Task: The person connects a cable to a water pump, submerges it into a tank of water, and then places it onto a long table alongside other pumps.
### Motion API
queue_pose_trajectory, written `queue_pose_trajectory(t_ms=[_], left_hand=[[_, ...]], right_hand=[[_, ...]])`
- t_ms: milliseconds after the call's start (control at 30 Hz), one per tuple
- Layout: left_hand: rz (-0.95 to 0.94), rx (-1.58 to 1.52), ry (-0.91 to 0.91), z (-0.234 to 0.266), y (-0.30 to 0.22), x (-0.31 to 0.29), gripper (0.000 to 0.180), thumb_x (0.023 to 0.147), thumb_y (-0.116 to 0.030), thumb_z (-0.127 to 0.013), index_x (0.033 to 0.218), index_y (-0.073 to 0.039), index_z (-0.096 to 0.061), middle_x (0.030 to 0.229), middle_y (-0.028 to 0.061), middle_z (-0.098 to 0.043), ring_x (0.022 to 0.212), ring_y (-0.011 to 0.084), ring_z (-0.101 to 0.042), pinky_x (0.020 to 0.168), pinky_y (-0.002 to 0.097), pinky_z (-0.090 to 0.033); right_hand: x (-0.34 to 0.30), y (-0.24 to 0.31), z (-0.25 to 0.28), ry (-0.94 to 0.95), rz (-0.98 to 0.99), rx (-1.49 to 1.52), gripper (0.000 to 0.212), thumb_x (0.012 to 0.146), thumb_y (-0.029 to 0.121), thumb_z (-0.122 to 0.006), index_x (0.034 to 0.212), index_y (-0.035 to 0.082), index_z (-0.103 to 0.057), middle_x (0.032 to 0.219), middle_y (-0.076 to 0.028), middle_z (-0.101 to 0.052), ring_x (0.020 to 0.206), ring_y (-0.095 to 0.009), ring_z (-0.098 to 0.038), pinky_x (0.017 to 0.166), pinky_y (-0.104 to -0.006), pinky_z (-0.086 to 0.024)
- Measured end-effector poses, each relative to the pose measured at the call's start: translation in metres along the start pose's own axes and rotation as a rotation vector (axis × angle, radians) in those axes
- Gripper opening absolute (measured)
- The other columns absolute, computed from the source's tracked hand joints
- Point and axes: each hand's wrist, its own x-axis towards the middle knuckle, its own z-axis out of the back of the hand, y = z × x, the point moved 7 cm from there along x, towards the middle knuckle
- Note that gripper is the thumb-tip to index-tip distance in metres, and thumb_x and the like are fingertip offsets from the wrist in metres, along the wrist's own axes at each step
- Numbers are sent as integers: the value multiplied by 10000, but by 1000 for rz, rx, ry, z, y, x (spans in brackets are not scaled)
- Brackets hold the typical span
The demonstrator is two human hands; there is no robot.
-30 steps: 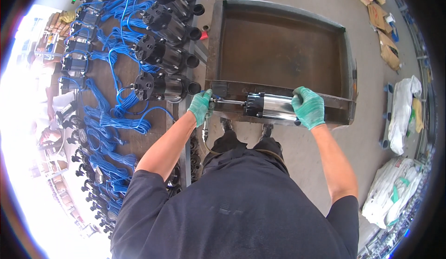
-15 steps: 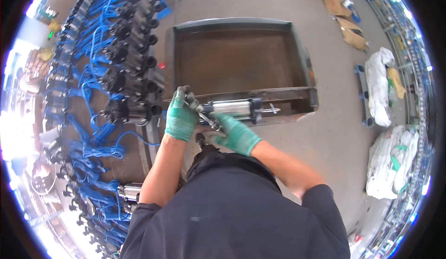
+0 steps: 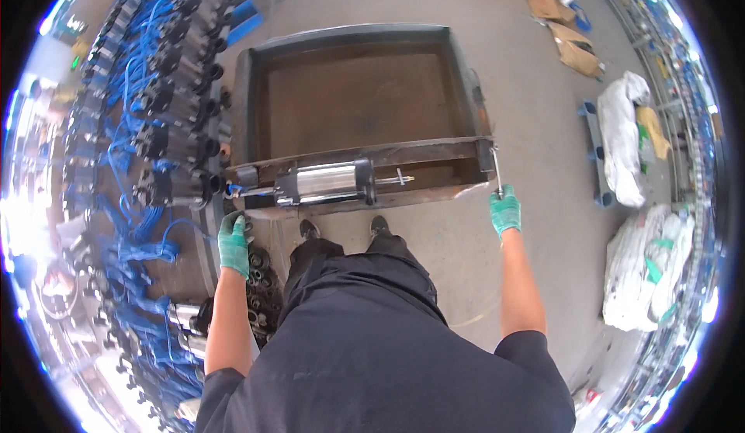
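**Cylinder (image 3: 326,180) between left hand (image 3: 233,248) and right hand (image 3: 506,210)**

Left of the left fingers, blue cables (image 3: 143,251) and black pumps (image 3: 172,144) crowd the table (image 3: 180,276); I cannot tell whether those fingers hold anything. Right of them, the cylinder lies sideways along the tray (image 3: 357,95). The right fingers wrap a metal rod (image 3: 497,169).

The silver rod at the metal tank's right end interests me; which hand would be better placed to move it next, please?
Probably the right hand: it holds the lower end of the silver rod, while the left hand is near the left end of the metal tank.
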Motion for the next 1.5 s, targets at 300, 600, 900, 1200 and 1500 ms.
queue_pose_trajectory(t_ms=[300,600,900,1200,1500], left_hand=[[-168,443,-313,87,41,31,258,961,-180,-642,1193,-66,-642,1007,98,-716,908,229,-652,856,347,-508],[-55,1084,-111,63,34,80,416,932,-279,-640,1273,-46,-590,1199,229,-679,1125,412,-640,962,466,-510],[168,1446,435,76,3,42,394,940,-328,-598,1216,-56,-663,1207,210,-682,1135,400,-635,970,482,-501],[145,758,635,102,-98,-33,319,922,-304,-679,1074,-27,-727,854,118,-707,772,182,-647,754,336,-526],[-379,679,523,-42,-111,32,213,923,-255,-658,974,-59,-725,864,148,-708,783,304,-671,725,398,-523]], right_hand=[[44,-23,-50,-159,76,117,334,895,165,-660,1157,20,-512,1023,-173,-610,894,-354,-618,852,-447,-502],[-52,189,-30,-66,678,61,405,935,211,-676,1264,5,-560,1249,-159,-552,1025,-296,-586,882,-377,-508],[-125,363,-89,401,870,-308,277,871,221,-657,1113,86,-657,1239,-169,-631,991,-406,-662,882,-481,-537],[-79,367,-55,564,729,-138,138,832,111,-580,922,44,-659,880,-212,-680,831,-406,-665,762,-451,-520],[-15,384,-3,326,648,-311,128,857,145,-590,944,61,-630,809,-200,-671,783,-377,-667,738,-444,-514]])
